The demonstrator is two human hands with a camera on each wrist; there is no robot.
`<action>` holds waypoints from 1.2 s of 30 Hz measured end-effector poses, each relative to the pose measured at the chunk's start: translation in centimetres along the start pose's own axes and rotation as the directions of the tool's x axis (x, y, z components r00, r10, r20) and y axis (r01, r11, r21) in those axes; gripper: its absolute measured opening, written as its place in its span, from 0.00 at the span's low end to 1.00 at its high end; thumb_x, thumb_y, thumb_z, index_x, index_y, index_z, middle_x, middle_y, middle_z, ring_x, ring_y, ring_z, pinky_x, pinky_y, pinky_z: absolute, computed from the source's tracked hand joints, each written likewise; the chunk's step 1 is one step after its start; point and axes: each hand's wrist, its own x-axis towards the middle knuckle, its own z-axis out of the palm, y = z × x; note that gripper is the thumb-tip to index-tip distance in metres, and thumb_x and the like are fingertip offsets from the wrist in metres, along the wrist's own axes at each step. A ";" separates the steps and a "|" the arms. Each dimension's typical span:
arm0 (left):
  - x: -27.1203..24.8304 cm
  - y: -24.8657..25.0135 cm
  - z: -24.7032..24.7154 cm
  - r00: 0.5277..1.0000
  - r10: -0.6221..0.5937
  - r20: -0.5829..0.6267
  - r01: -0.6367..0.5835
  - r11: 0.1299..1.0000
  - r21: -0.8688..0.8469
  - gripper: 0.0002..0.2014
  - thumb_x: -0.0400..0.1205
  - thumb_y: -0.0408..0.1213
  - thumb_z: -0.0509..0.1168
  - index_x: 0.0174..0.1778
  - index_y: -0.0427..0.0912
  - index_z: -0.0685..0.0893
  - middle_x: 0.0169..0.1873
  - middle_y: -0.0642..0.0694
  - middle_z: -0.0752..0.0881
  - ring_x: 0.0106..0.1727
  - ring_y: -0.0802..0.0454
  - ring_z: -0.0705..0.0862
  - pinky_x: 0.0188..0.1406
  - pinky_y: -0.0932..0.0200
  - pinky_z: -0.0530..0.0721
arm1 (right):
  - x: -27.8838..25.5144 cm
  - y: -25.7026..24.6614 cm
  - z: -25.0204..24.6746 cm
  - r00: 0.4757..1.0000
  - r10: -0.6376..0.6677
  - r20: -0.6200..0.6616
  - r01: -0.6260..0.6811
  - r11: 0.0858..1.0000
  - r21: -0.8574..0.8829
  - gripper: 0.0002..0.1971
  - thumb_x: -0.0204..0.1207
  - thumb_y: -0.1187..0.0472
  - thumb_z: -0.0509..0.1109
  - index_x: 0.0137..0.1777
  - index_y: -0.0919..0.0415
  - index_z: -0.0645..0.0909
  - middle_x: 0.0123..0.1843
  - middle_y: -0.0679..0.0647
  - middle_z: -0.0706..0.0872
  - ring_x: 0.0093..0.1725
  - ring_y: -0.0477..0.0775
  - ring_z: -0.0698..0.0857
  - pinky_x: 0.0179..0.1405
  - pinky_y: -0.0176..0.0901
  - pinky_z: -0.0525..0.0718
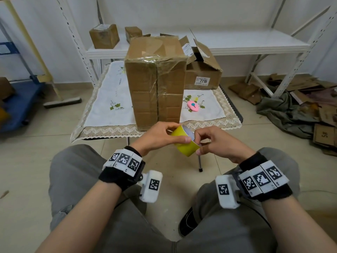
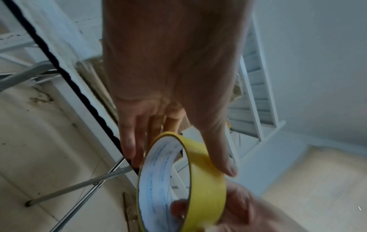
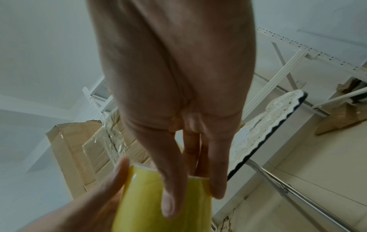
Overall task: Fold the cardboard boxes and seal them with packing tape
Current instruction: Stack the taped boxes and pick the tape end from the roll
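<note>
A yellow roll of packing tape (image 1: 184,143) with a white inner core is held between both hands just in front of the table's near edge. My left hand (image 1: 160,136) grips it, thumb on the outer band and fingers on the far side. My right hand (image 1: 209,141) pinches the roll's right rim with thumb and fingers. The roll (image 2: 200,180) and its yellow band (image 3: 178,204) fill the wrist views. A tall cardboard box (image 1: 155,79), wrapped in clear tape, stands upright on the table (image 1: 102,128) right behind the hands.
An open box (image 1: 202,73) labelled 7719 sits behind the tall one. A pink cutter (image 1: 193,105) lies on the cloth to the right. Small boxes (image 1: 104,36) rest on the white shelf. Flattened cardboard (image 1: 310,99) litters the floor at right; a blue cart (image 1: 18,105) stands left.
</note>
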 end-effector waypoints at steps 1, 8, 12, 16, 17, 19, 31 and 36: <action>0.1 0.0 -0.1 1.000 -0.003 -0.009 0.003 1.000 0.002 0.31 0.65 0.61 0.82 0.63 0.53 0.88 0.54 0.56 0.91 0.58 0.56 0.87 0.65 0.47 0.86 | 0.0 -0.1 0.0 1.000 -0.009 0.008 0.009 1.000 -0.010 0.12 0.66 0.79 0.76 0.37 0.65 0.78 0.46 0.65 0.83 0.51 0.58 0.83 0.54 0.53 0.87; 0.4 1.3 1.5 0.948 0.184 -0.259 -0.109 0.954 0.280 0.35 0.59 0.57 0.85 0.61 0.49 0.86 0.51 0.53 0.80 0.54 0.55 0.82 0.52 0.56 0.84 | 0.1 -1.8 1.0 0.990 -0.056 0.132 0.044 0.995 0.092 0.15 0.80 0.74 0.64 0.60 0.61 0.86 0.53 0.52 0.91 0.49 0.36 0.86 0.46 0.30 0.82; -0.1 1.7 2.0 0.925 0.279 -0.257 -0.182 0.921 0.344 0.37 0.58 0.56 0.85 0.61 0.48 0.84 0.52 0.53 0.75 0.53 0.55 0.81 0.52 0.49 0.87 | 0.2 -1.5 0.8 0.994 -0.055 0.098 0.023 0.954 0.299 0.10 0.84 0.67 0.68 0.62 0.64 0.86 0.54 0.57 0.92 0.52 0.49 0.89 0.53 0.37 0.84; -0.6 2.1 2.4 0.896 0.367 -0.249 -0.252 0.884 0.394 0.40 0.54 0.58 0.86 0.60 0.48 0.81 0.54 0.53 0.72 0.53 0.55 0.79 0.48 0.56 0.82 | 0.1 -1.2 0.3 0.998 -0.041 0.043 0.022 0.928 0.372 0.13 0.86 0.59 0.67 0.60 0.67 0.87 0.50 0.63 0.91 0.51 0.53 0.88 0.66 0.50 0.83; -0.7 2.1 2.5 0.891 0.378 -0.252 -0.260 0.879 0.399 0.40 0.55 0.58 0.86 0.60 0.48 0.81 0.55 0.53 0.72 0.53 0.55 0.79 0.47 0.57 0.81 | 0.1 -1.2 0.2 0.998 -0.048 0.042 0.029 0.930 0.367 0.13 0.86 0.59 0.67 0.60 0.67 0.87 0.48 0.61 0.91 0.51 0.51 0.88 0.68 0.51 0.82; -0.7 2.2 2.5 0.885 0.391 -0.253 -0.275 0.877 0.394 0.39 0.56 0.58 0.86 0.60 0.47 0.81 0.55 0.53 0.73 0.54 0.55 0.79 0.50 0.54 0.84 | 0.0 -1.1 0.0 0.998 -0.057 0.040 0.039 0.934 0.354 0.13 0.86 0.59 0.67 0.58 0.68 0.88 0.46 0.58 0.91 0.51 0.51 0.87 0.70 0.55 0.80; -0.6 2.1 1.4 0.845 0.440 -0.303 -0.315 0.869 0.381 0.27 0.66 0.49 0.84 0.58 0.44 0.88 0.52 0.52 0.83 0.53 0.55 0.83 0.53 0.50 0.88 | 0.3 -0.5 -0.1 0.998 -0.055 -0.025 0.060 0.936 0.346 0.11 0.85 0.63 0.68 0.54 0.70 0.89 0.54 0.60 0.92 0.54 0.50 0.88 0.65 0.43 0.79; -0.1 1.8 0.7 0.926 0.305 -0.223 -0.202 0.898 0.391 0.42 0.62 0.55 0.84 0.73 0.47 0.82 0.62 0.52 0.83 0.61 0.54 0.82 0.63 0.49 0.84 | 0.2 -0.5 -0.3 0.997 -0.076 0.031 0.063 0.949 0.309 0.09 0.84 0.67 0.68 0.52 0.68 0.90 0.53 0.60 0.93 0.55 0.48 0.90 0.57 0.30 0.81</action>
